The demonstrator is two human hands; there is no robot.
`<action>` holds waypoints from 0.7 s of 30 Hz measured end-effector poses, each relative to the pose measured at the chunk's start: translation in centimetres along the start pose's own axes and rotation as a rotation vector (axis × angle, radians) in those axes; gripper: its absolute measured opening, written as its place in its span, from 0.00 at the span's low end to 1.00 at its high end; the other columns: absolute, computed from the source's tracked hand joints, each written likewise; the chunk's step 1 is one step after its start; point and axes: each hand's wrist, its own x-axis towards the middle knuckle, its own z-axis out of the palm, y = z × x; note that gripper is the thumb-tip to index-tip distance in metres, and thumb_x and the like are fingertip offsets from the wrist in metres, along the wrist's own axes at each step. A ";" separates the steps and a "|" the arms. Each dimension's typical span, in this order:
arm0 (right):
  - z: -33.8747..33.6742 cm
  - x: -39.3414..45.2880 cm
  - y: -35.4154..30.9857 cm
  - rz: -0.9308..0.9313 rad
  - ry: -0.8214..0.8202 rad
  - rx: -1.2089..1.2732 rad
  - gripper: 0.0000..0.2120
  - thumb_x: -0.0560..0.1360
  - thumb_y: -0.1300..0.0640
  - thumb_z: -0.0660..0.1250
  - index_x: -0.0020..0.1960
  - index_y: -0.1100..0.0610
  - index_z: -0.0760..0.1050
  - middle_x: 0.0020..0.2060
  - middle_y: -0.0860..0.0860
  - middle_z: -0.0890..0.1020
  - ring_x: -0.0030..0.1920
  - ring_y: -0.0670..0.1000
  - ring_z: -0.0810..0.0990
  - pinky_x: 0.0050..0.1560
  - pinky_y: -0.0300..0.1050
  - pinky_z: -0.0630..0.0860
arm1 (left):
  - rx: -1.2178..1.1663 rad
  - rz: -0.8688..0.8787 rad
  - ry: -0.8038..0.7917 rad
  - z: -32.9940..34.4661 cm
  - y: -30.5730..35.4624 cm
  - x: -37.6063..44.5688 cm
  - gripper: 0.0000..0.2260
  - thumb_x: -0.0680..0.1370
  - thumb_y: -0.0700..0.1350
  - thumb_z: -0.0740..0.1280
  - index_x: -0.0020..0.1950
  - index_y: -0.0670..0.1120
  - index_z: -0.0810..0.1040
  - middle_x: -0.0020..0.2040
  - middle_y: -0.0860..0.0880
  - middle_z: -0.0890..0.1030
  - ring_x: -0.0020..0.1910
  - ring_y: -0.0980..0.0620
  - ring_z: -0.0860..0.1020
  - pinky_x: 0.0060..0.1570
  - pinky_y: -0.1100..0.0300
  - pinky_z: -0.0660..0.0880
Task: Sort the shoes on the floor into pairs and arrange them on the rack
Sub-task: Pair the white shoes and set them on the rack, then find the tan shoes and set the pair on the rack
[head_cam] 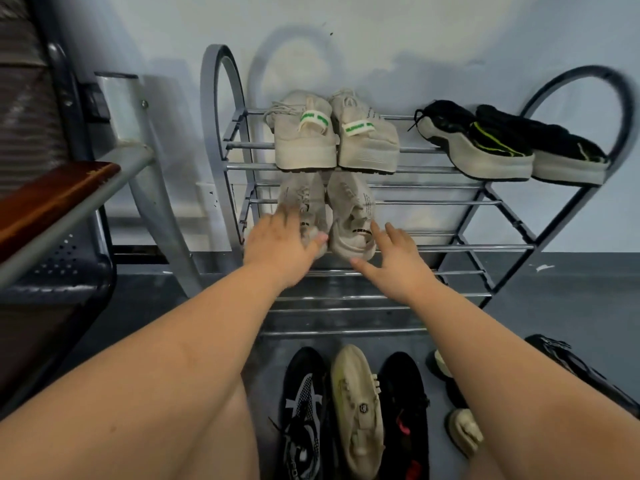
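Where the pale wall meets the dark floor, a metal shoe rack [498, 202] stands with arched ends and tiers of chrome bars, just beside a metal bench [69, 209] with a brown armrest at the left. Top tier: a beige pair with green-lettered heel tabs [332, 136] sits side by side, heels outward, and well to its right a black pair with grey soles and lime trim [509, 147] lies close together at a slant. Next tier down: a second beige knit pair [349, 216] rests heels outward, the two shoes touching. Left hand [280, 244] — blurred — lies over the heel of the left shoe of that pair, fingers spread and fairly straight, thumb against the heel; not closed round it. Right hand [398, 258] hovers just beside the right shoe's heel, fingers extended, released, grasping nothing; whether the fingertips touch the shoe I cannot tell. On the floor in front of the rack: a black-and-white sneaker [304, 410], a cream shoe [356, 410] and a black shoe with red marks [405, 410] lie side by side, with more shoes partly hidden behind the right forearm.
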 end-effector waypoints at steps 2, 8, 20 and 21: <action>0.7 -1.7 0.1 -0.024 -0.044 -0.114 0.39 0.76 0.37 0.57 0.79 0.51 0.43 0.78 0.55 0.47 0.78 0.57 0.44 0.76 0.53 0.49 | 0.088 0.184 -0.067 0.5 0.4 -1.6 0.35 0.78 0.64 0.49 0.78 0.46 0.45 0.78 0.43 0.50 0.77 0.44 0.50 0.75 0.50 0.49; 4.4 -7.1 1.7 0.028 -0.291 -0.327 0.43 0.75 0.34 0.57 0.78 0.51 0.37 0.78 0.54 0.40 0.78 0.57 0.41 0.76 0.56 0.52 | 0.433 0.465 -0.387 2.6 0.8 -6.2 0.37 0.78 0.64 0.49 0.77 0.46 0.36 0.78 0.45 0.37 0.77 0.46 0.40 0.76 0.51 0.42; 3.6 -11.9 5.6 0.047 -0.372 -0.532 0.43 0.76 0.34 0.56 0.78 0.51 0.37 0.78 0.54 0.41 0.78 0.56 0.44 0.74 0.56 0.56 | 0.468 0.653 -0.379 3.8 5.1 -7.9 0.39 0.77 0.66 0.50 0.77 0.46 0.36 0.78 0.45 0.38 0.78 0.47 0.41 0.76 0.52 0.43; 3.4 -11.8 6.1 0.080 -0.368 -0.503 0.43 0.76 0.34 0.56 0.78 0.51 0.37 0.78 0.54 0.41 0.78 0.57 0.44 0.74 0.56 0.56 | 0.462 0.654 -0.371 4.0 5.4 -7.7 0.39 0.78 0.66 0.50 0.77 0.46 0.36 0.78 0.46 0.38 0.78 0.47 0.41 0.76 0.51 0.43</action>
